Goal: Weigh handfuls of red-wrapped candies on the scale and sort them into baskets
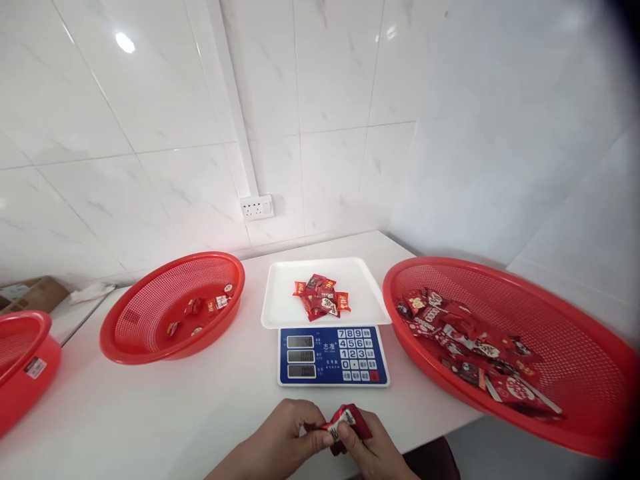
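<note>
Both my hands meet in front of the scale, near the table's front edge. My right hand (367, 448) grips a small red packet (356, 420) with a white label, its thumb across the front. At the packet's left end, my left hand (293, 430) pinches it between thumb and fingers. Just beyond is a digital scale (333, 373) with a blue keypad panel and three small displays. Several red wrapped candies (323, 298) lie heaped on its white tray (280, 307).
On the right, a large red basket (450, 267) holds many red packets (480, 340). Another red basket (145, 293) on the left has several small packets inside. A third red basket (25, 340) shows at the far left, before a cardboard box (43, 293). A wall socket (257, 207) is behind.
</note>
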`<state>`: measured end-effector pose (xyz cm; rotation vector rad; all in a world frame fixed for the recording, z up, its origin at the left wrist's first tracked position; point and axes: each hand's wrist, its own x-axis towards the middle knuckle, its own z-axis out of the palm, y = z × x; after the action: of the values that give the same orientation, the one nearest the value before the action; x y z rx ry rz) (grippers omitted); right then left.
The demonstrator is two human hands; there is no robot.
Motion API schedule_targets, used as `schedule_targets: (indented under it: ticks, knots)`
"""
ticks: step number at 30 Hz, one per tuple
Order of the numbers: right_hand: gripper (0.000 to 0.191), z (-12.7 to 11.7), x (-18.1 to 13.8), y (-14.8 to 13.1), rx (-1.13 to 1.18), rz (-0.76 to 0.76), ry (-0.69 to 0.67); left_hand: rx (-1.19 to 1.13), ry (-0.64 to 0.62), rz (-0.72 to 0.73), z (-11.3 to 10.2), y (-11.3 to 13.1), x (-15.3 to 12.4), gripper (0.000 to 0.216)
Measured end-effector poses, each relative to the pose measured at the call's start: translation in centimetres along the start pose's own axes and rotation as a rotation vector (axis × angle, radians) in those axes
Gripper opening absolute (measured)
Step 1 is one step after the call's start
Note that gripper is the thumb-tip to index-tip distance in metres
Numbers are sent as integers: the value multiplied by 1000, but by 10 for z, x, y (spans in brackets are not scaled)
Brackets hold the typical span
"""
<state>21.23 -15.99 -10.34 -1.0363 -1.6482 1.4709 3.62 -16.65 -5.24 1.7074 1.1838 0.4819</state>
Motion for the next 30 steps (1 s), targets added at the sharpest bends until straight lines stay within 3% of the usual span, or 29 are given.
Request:
schedule_targets:
  ticks: [8,14,19,22,26,30]
  knots:
    - [51,-6,-2,12,38,5,-32,51,42,-47,17,-4,4,38]
    - [53,-12,3,19,93,-3,-9,-65,82,-47,16,-1,8,41]
    - [50,-20,4,22,288,45,20,5,89,-18,11,5,11,38]
    - [49,-23,5,19,451,83,84,115,223,57,-1,9,14,32]
    - [46,-24,6,12,578,121,119,381,403,262,-36,16,28,26]
    - [46,-23,8,8,611,123,116,680,353,290,-75,23,58,40]
